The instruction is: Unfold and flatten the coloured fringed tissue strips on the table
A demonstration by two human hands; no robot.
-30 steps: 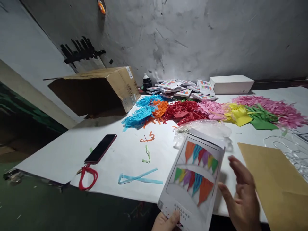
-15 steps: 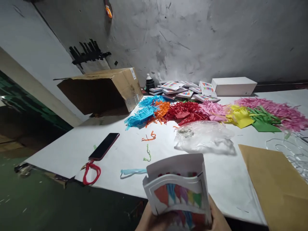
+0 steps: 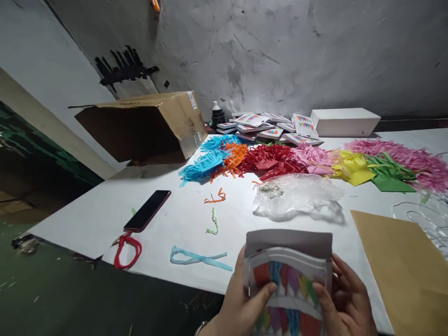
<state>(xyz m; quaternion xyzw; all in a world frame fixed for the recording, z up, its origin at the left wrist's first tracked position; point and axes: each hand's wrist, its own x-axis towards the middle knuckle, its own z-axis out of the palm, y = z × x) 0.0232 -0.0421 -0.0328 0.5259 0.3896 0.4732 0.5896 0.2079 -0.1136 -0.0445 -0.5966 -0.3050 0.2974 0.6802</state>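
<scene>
A flat white printed box [image 3: 290,266] with pictures of coloured tassels is at the lower middle of the head view. Its top flap [image 3: 289,240] stands up at the far end. My left hand [image 3: 241,301] grips the left side, thumb pressed on the printed front. On the right side, my right hand [image 3: 346,298] holds it too, its thumb on the front and fingers curled behind. The near end of the box is cut off by the frame. A pale blue paper strip [image 3: 201,259] lies on the table just left of my left hand.
Tissue tassels, such as a red bunch [image 3: 276,161], stretch across the white table [image 3: 189,219]. Behind them are stacked printed boxes [image 3: 254,120] and a white carton [image 3: 345,122]. A plastic bag [image 3: 297,198], phone [image 3: 149,210], cardboard box [image 3: 140,126] and brown sheet [image 3: 399,261] lie around.
The printed box has moved right and now faces me more squarely, its flap upright. My thumbs have come onto its front. More of the blue strip shows.
</scene>
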